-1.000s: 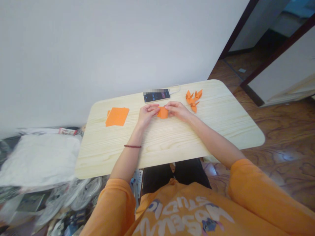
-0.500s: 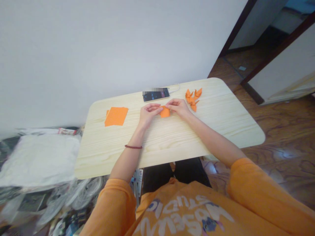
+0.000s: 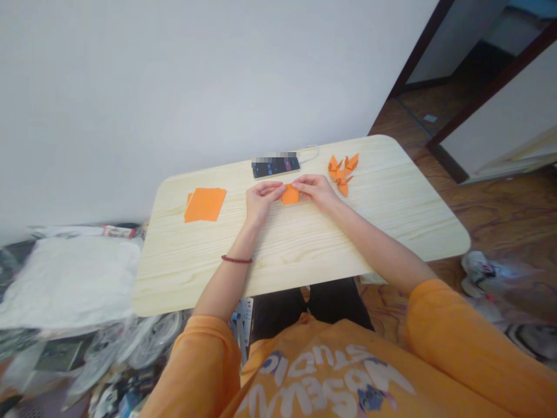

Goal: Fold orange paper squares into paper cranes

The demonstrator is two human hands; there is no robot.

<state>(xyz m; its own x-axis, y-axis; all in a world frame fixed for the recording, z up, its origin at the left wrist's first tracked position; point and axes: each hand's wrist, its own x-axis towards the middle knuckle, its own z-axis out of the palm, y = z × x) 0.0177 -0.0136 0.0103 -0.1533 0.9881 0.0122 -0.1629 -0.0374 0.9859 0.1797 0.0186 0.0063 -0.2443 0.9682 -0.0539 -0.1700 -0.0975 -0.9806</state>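
A small piece of orange origami paper (image 3: pixel 290 195) is held over the middle of the table, its far corners pinched between both hands. My left hand (image 3: pixel 261 201) grips the left corner with thumb and fingers closed. On the opposite corner, my right hand (image 3: pixel 317 189) has its thumb and fingertips pressed together. Flat to the left lies a stack of orange paper sheets (image 3: pixel 206 204). Several folded orange paper cranes (image 3: pixel 343 173) sit in a cluster just beyond my right hand.
Behind the hands, a phone (image 3: pixel 275 166) with a white cable (image 3: pixel 311 154) lies near the wall. The light wooden table (image 3: pixel 187 261) has rounded corners. Bagged clutter and a white cushion-like item (image 3: pixel 73 281) are at the lower left; a doorway opens at upper right.
The held paper looked curved over at its far edge before; now it appears flatter and more square. Both hands have barely moved.
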